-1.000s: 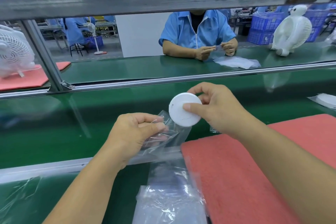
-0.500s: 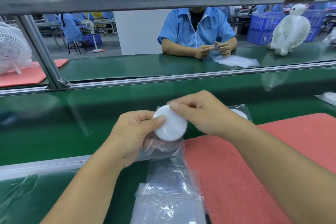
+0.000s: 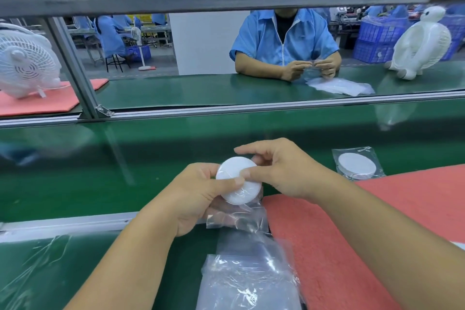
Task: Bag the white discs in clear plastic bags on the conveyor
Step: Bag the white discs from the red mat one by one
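Two hands at work: left hand (image 3: 201,194) and right hand (image 3: 281,171) meet over the near edge of the conveyor (image 3: 125,173), both on one white disc (image 3: 239,180).
Disc position: held above the belt, just left of the red mat (image 3: 377,221), its lower part going into the mouth of a clear bag (image 3: 239,216) that hangs below it.
Left fingers: curled round the disc's left rim and the bag's opening, thumb laid across the disc face.
Right fingers: thumb and forefinger pinch the disc's right edge narrowly; the remaining fingers arch loosely above it.
Hand pose: both forearms come in from below, wrists angled inward, palms roughly facing each other.
Step in hand: seating the disc in the bag, by my judgement about half entered.
Doing it well: keep the left grip holding the mouth open, push the disc flat and straight down, and avoid catching film under the rim.
Already bagged: one bagged disc (image 3: 357,165) lies on the belt to the right, well apart.
Bag supply: a stack of bags (image 3: 249,282) lies near the body.
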`<state>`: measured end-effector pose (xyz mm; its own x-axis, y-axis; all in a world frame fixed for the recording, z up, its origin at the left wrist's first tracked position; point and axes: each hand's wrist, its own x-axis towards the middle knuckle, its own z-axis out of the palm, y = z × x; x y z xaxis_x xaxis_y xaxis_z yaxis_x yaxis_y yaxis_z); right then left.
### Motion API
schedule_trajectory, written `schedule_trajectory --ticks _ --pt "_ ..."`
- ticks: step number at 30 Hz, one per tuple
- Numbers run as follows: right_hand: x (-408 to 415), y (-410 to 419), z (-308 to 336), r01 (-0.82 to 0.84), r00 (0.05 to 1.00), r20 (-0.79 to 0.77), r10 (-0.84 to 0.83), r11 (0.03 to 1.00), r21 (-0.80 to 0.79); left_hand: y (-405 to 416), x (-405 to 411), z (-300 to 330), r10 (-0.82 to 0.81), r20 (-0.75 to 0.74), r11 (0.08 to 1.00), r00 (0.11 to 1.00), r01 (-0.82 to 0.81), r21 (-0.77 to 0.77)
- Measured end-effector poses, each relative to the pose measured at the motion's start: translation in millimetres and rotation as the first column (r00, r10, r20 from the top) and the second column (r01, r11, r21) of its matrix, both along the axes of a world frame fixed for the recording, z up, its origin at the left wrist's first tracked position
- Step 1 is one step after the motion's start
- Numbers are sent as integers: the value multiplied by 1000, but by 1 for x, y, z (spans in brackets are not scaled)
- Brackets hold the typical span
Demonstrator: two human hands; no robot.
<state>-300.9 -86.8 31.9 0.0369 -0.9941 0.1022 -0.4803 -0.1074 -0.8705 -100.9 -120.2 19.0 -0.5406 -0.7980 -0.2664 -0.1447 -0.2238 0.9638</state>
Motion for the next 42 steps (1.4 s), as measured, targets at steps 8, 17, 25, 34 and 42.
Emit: schedule_trajectory --ticks 8,17,25,34,42 --pt "-10 2 2 69 969 241 -49 995 -77 2 3 6 -41 45 999 998 39 29" --pt "-5 5 12 30 974 225 -13 997 -72 0 -3 1 1 -145 999 989 4 33" --pt "-12 8 24 93 995 44 -88 989 -112 1 -3 4 32 -175 999 984 -30 16" --pt "-15 11 22 120 992 59 -114 987 -105 3 -6 4 113 -87 986 990 -122 -112" --pt "-1 14 16 258 946 250 -205 945 -202 9 -9 7 -3 -32 998 999 1 -57"
